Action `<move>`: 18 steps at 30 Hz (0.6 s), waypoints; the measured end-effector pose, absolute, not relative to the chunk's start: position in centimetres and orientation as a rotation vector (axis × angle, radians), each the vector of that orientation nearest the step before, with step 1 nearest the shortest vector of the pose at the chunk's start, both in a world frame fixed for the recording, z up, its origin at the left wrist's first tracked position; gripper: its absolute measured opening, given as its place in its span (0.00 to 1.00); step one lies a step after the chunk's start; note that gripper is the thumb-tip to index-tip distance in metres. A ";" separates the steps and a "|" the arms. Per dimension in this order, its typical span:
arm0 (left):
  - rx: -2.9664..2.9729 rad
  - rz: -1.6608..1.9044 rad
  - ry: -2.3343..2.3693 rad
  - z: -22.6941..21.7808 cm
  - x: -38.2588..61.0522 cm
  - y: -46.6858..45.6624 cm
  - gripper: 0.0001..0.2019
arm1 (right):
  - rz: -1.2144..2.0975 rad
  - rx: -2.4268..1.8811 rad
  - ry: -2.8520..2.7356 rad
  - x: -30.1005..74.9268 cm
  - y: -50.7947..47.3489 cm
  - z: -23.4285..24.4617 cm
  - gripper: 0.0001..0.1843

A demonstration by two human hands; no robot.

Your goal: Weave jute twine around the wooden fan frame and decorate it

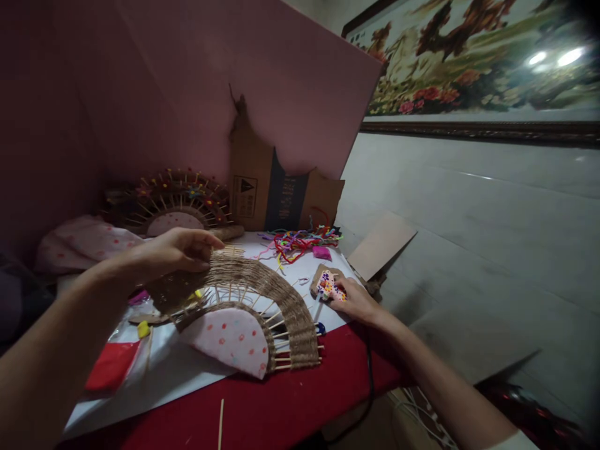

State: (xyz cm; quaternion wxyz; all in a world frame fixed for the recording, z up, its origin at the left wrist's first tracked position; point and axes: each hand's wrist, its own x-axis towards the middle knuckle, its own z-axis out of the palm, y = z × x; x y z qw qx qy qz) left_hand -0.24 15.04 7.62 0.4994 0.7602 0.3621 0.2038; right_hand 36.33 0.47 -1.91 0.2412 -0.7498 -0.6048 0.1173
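Observation:
A half-round fan [260, 275] of woven brown twine over thin wooden sticks tilts above the table's front edge. Its base is a half disc [229, 340] covered in white cloth with red dots. My left hand [185, 247] grips the fan's upper left rim, fingers curled over the twine. To the right, my right hand [354, 299] is closed around a flower-patterned hot glue gun [329, 286]. The glue gun is at a small piece of cardboard [319, 275], and a black cord hangs below that hand over the table edge.
Behind stands a second fan [175, 209] with colourful decorations, beside torn cardboard [253, 181]. Tangled pipe cleaners [300, 244] lie at the back near a pink packet [322, 252]. A red packet [112, 365] and a yellow lump [143, 330] are at left. A loose stick [221, 425] lies in front.

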 end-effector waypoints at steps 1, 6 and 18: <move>1.833 0.499 0.875 7.6 -0.4 15.2 0.21 | 0.391 -2.008 -1.594 36.5 0.6 -2.0 0.13; 1.825 0.498 0.868 7.7 -1.0 15.6 0.23 | 0.591 -1.977 -1.349 37.5 0.6 -1.7 0.16; 1.875 0.530 0.805 8.0 -0.9 14.9 0.21 | 0.921 -1.358 -0.945 35.7 -1.6 0.5 0.12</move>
